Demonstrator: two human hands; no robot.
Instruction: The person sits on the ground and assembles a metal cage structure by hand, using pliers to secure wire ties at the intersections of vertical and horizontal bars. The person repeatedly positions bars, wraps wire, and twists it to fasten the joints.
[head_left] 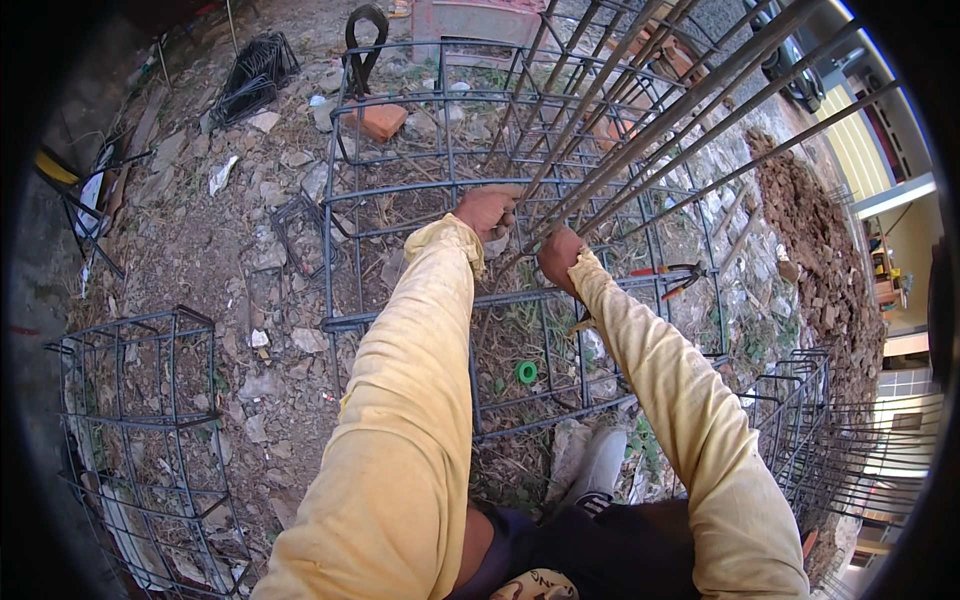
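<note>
A welded-looking grid of dark steel rebar (447, 150) lies in front of me, and long rebar rods (655, 120) rise from it toward the upper right. My left hand (488, 212) is closed at a crossing of bars by the foot of the rods. Just right of it and a little nearer, my right hand (560, 258) is curled shut against the rods' lower ends. Both hands appear to grip rebar, though their fingers partly hide the contact. Pliers with red-orange handles (672, 278) rest on the grid right of my right hand. A green ring (526, 372) lies inside the frame nearer me.
Other rebar cages stand at the lower left (178, 370) and the right (790, 395). A brick (380, 122) and a pile of bent steel stirrups (258, 75) lie farther off on rubble ground (240, 250). A soil mound (810, 230) runs along the right.
</note>
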